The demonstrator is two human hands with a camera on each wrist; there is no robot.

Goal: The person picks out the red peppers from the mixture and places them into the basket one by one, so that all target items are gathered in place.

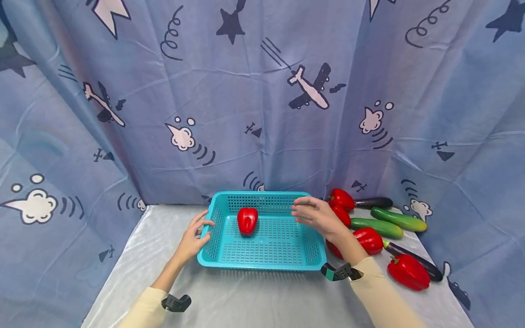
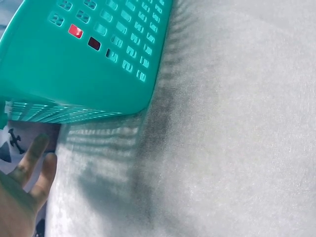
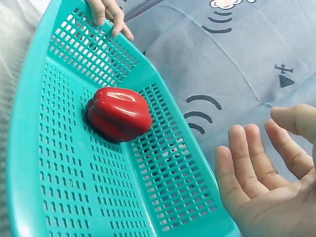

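Observation:
A turquoise plastic basket (image 1: 262, 265) with slotted walls stands on the table. Inside it, toward the back left, lies one red bell pepper (image 1: 247, 222), also seen in the right wrist view as a glossy pepper (image 3: 120, 114). My left hand (image 1: 193, 237) is at the basket's left rim, fingers loosely spread, some fingertips reaching over the edge. Over the basket's right end hovers my right hand (image 1: 321, 218), its fingers extended and holding nothing. In the right wrist view that hand (image 3: 269, 173) is apart from the rim, palm visible.
Right of the basket lie several more red bell peppers (image 1: 409, 272), two green cucumbers (image 1: 399, 219), and two dark eggplants (image 1: 414, 259), partly behind my right forearm. A white cloth (image 1: 262, 300) covers the table. A blue printed curtain (image 1: 246, 91) encloses the back and sides.

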